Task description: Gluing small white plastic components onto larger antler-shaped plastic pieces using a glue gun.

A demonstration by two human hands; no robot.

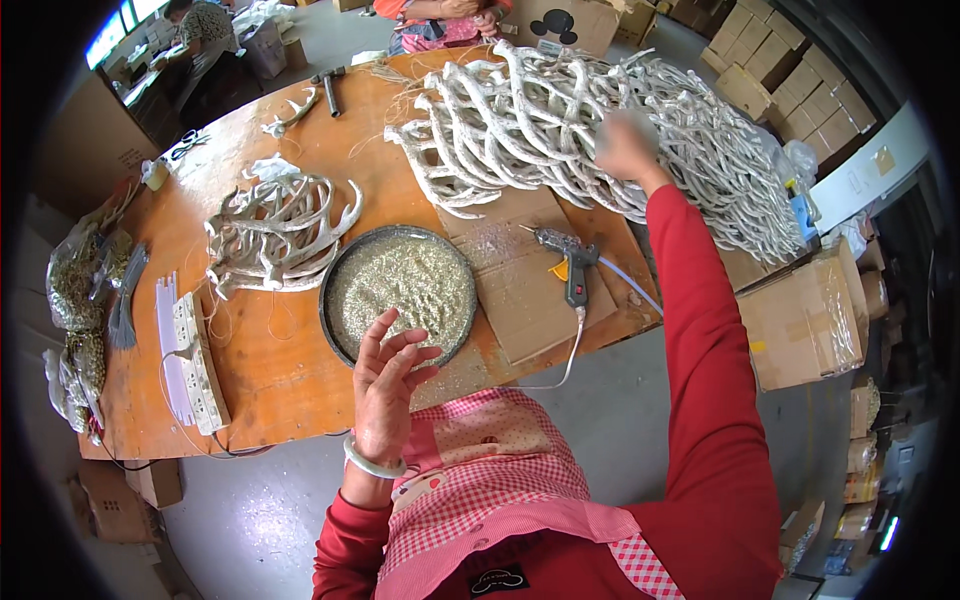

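Left hand point(385, 385): raised over the desk's near edge, palm up, fingers spread apart, its grip loose and holding nothing; a pale bangle sits on the wrist.
Round tray point(335, 330): dark rim, filled with gold glitter, just beyond the left hand at the near edge of the desk point(270, 375).
Power strips point(195, 355): two white ones, near the left near corner.
Glue gun point(570, 265): lying on a sheet of cardboard point(520, 300) right of the tray, cord trailing off the near edge.
Small antler pile point(275, 230): whitish pieces, mid-desk, beyond the tray and to its left.
Right hand point(625, 145): blurred, arm stretched far forward, resting on the big antler heap; whether its grip is closed I cannot tell.
Big antler heap point(540, 120): white, glittered, at the far right corner; long axis running left to right, lying directly under the right hand, well apart from the left.
Hammer point(330, 90): far edge.
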